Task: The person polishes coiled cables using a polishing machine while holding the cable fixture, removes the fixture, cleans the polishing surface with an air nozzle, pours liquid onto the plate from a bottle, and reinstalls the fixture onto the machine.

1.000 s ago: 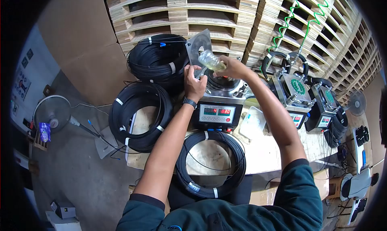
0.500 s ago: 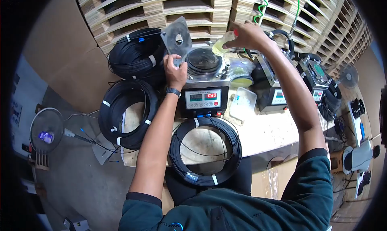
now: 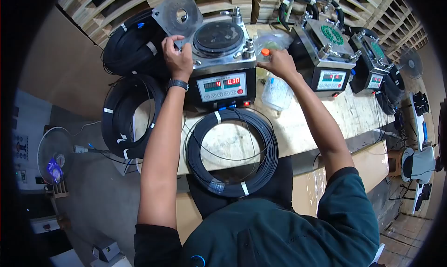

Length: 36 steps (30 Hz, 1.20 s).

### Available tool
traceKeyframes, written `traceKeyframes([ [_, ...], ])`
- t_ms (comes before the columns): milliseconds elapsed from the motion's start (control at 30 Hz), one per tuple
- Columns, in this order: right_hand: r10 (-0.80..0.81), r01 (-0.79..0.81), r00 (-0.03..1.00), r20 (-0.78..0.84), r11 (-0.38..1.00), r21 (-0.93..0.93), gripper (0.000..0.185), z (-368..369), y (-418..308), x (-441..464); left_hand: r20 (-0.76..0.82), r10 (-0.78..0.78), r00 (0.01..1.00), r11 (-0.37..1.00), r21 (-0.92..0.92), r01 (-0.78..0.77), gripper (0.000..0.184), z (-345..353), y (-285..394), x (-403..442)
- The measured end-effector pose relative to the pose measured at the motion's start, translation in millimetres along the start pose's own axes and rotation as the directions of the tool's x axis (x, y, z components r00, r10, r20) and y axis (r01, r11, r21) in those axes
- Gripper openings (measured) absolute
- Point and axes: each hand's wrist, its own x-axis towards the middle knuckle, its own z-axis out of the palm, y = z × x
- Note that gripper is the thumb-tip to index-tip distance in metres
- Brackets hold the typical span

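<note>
My left hand (image 3: 178, 57) is closed at the lower corner of a square metal plate (image 3: 190, 19) with a round hole, which is tilted up at the polishing machine's left edge. The polishing machine (image 3: 222, 86) has a dark round disc (image 3: 219, 37) with wet-looking patches on top and red lit digits on its front. To the right of it, my right hand (image 3: 281, 63) grips a squeeze bottle with an orange cap (image 3: 265, 52), held roughly upright. The fingers hide much of the bottle. Just below lies a clear plastic container (image 3: 277, 94) on the table.
A coil of black cable (image 3: 195, 169) lies at the table's front edge, with more cable coils (image 3: 109, 109) on the left. Two similar machines (image 3: 322, 57) with green-dotted plates stand to the right. Wooden pallets (image 3: 223, 1) rise behind; a fan (image 3: 53, 155) stands at left.
The bottle, tipped over the disc before, is now upright and lower, right of the machine. My right hand moved down with it. My left hand stays at the plate; the whole view has shifted.
</note>
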Motion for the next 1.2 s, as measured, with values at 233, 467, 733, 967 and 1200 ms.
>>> traceKeyframes([
  [233, 0.014, -0.017, 0.997, 0.072, 0.999, 0.044, 0.073, 56, 5, -19, 0.018, -0.015, 1.0, 0.997, -0.075, 0.016, 0.029, -1, -1, -1],
  [467, 0.011, 0.005, 0.957, 0.289, 0.999, -0.054, 0.079, -21, -10, 1, -0.028, -0.098, 0.995, 0.935, -0.345, 0.083, 0.08, 8, -2, -5],
  [733, -0.137, -0.023, 0.979, 0.15, 0.659, 0.752, 0.056, -123, -119, 78, -0.036, -0.093, 0.995, 0.945, -0.318, 0.077, 0.08, 14, -17, -3],
  [967, -0.166, -0.301, 0.924, 0.345, 0.245, 0.922, 0.101, -94, -180, 125, 0.061, -0.04, 0.997, 0.956, -0.288, 0.056, 0.061, 1, 3, 2],
  [1200, -0.088, -0.471, 0.88, 0.466, -0.051, 0.88, 0.039, -89, -167, 107, -0.029, -0.059, 0.998, 0.943, -0.328, 0.046, 0.056, 6, 2, -3],
])
